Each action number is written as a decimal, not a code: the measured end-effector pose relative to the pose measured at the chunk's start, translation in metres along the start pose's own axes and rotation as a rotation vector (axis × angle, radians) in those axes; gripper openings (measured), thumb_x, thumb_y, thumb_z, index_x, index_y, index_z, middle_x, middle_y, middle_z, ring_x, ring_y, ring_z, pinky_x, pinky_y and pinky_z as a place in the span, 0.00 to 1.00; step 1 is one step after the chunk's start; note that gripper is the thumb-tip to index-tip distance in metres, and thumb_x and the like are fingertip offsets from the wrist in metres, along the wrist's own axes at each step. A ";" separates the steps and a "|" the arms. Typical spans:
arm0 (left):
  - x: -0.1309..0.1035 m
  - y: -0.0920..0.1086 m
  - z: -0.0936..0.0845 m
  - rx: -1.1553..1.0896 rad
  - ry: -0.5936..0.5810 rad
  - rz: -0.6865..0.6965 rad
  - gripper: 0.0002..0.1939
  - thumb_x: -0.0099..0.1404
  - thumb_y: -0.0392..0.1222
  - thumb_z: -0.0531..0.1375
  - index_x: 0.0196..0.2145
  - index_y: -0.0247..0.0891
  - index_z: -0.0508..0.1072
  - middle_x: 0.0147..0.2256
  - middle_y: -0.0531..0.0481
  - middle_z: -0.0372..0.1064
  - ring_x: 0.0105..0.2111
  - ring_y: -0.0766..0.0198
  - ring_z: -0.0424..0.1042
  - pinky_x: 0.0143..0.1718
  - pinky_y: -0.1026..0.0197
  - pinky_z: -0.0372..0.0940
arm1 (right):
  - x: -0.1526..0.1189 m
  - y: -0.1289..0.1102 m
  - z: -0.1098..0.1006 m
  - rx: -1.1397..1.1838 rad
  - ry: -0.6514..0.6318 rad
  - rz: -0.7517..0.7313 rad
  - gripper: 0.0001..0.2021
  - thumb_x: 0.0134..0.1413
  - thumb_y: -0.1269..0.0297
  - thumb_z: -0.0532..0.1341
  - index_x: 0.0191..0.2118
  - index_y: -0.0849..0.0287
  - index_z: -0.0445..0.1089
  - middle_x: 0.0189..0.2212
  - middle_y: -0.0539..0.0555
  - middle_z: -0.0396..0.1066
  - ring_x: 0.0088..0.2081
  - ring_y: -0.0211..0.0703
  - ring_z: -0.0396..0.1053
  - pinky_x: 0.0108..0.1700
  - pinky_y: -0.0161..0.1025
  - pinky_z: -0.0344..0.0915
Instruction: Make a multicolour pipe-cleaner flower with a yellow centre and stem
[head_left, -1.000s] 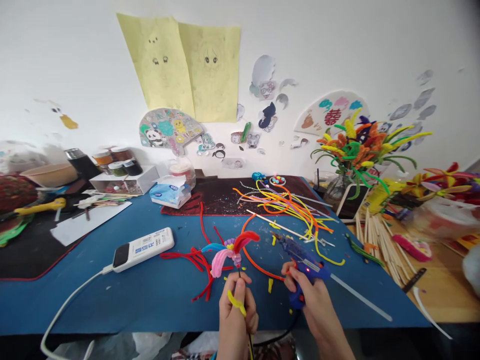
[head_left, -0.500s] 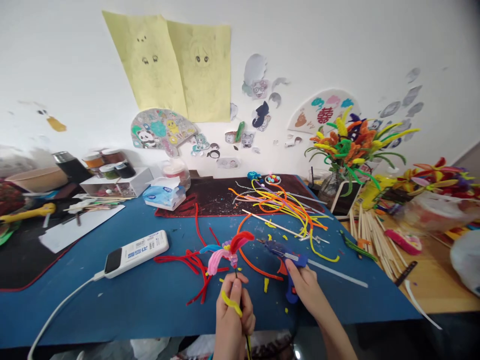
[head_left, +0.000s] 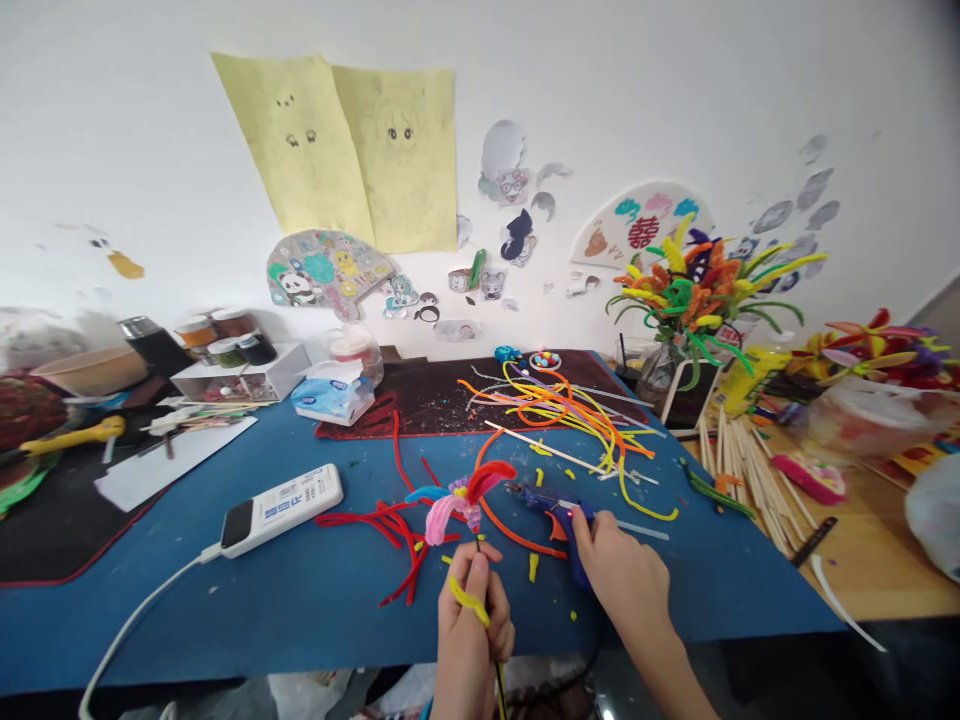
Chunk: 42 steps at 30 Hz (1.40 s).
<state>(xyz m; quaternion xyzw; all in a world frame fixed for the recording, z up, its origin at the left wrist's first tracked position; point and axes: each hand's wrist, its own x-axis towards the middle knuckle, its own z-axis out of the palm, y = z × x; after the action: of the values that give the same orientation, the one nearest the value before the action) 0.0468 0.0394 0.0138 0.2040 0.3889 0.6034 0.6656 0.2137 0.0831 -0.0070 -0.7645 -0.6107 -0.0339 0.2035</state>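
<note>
Bright even daylight, edges bowed, soft

Near left: I see bare blue mat (head_left: pixel 300 600) open between the white cable (head_left: pixel 142 620) and my left hand (head_left: pixel 469 625).
Centre: red pipe cleaners (head_left: pixel 382 525) and the pipe-cleaner flower (head_left: pixel 457 495) crowd the space just ahead of that hand.
Right: the glue gun (head_left: pixel 559 505) in my right hand (head_left: pixel 622 580) blocks the middle; behind it a tangle of loose pipe cleaners (head_left: pixel 570 410) (densely piled).
Far right: wooden sticks (head_left: pixel 742 465) line the mat edge.
Left: the power bank (head_left: pixel 281 508) sits apart.
</note>
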 end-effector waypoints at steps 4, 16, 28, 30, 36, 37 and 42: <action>-0.002 -0.005 0.003 0.012 -0.022 -0.008 0.21 0.57 0.61 0.62 0.32 0.40 0.66 0.10 0.67 0.45 0.11 0.79 0.33 0.10 0.74 0.36 | -0.020 -0.015 -0.031 0.134 0.059 -0.255 0.17 0.65 0.55 0.48 0.35 0.61 0.67 0.23 0.56 0.72 0.26 0.49 0.72 0.33 0.43 0.62; -0.005 0.000 0.009 0.018 -0.026 0.173 0.17 0.56 0.55 0.65 0.26 0.38 0.70 0.24 0.55 0.62 0.24 0.69 0.58 0.26 0.68 0.58 | -0.051 -0.061 -0.057 0.935 -0.077 -0.697 0.08 0.60 0.72 0.53 0.38 0.57 0.69 0.37 0.56 0.70 0.40 0.42 0.70 0.44 0.37 0.69; 0.008 0.043 0.030 0.073 -0.152 0.152 0.19 0.55 0.56 0.65 0.32 0.36 0.72 0.15 0.62 0.51 0.12 0.79 0.44 0.13 0.73 0.41 | 0.016 -0.042 -0.110 0.802 0.252 -0.769 0.07 0.58 0.69 0.60 0.37 0.51 0.75 0.22 0.48 0.72 0.22 0.36 0.69 0.25 0.29 0.65; 0.007 0.043 0.034 0.078 -0.127 0.160 0.20 0.56 0.56 0.64 0.36 0.36 0.72 0.14 0.62 0.54 0.10 0.80 0.44 0.11 0.74 0.40 | 0.030 -0.050 -0.112 0.766 0.258 -0.887 0.06 0.59 0.67 0.59 0.38 0.52 0.74 0.23 0.48 0.73 0.22 0.36 0.68 0.25 0.30 0.64; 0.013 0.048 0.040 0.040 -0.152 0.212 0.21 0.56 0.57 0.63 0.37 0.38 0.67 0.16 0.60 0.63 0.07 0.80 0.50 0.08 0.75 0.43 | 0.070 -0.068 -0.116 0.735 0.152 -1.126 0.09 0.63 0.64 0.55 0.32 0.56 0.68 0.20 0.47 0.67 0.23 0.35 0.64 0.27 0.31 0.59; 0.014 0.051 0.042 0.036 -0.142 0.222 0.20 0.56 0.57 0.64 0.35 0.38 0.67 0.16 0.60 0.62 0.07 0.80 0.51 0.09 0.75 0.43 | 0.075 -0.070 -0.116 0.750 0.114 -1.157 0.10 0.64 0.64 0.54 0.31 0.56 0.67 0.20 0.47 0.65 0.23 0.35 0.63 0.27 0.31 0.58; 0.020 0.065 0.048 -0.017 -0.127 0.196 0.17 0.55 0.53 0.64 0.29 0.37 0.66 0.16 0.64 0.48 0.12 0.81 0.41 0.12 0.76 0.40 | 0.091 -0.073 -0.110 0.828 -0.088 -1.332 0.12 0.66 0.61 0.52 0.32 0.57 0.67 0.21 0.49 0.66 0.24 0.35 0.59 0.28 0.33 0.54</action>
<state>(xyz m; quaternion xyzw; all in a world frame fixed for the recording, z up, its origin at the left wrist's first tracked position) 0.0408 0.0804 0.0855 0.2732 0.3187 0.6547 0.6286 0.1894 0.1407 0.1412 -0.1001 -0.9109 0.1117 0.3844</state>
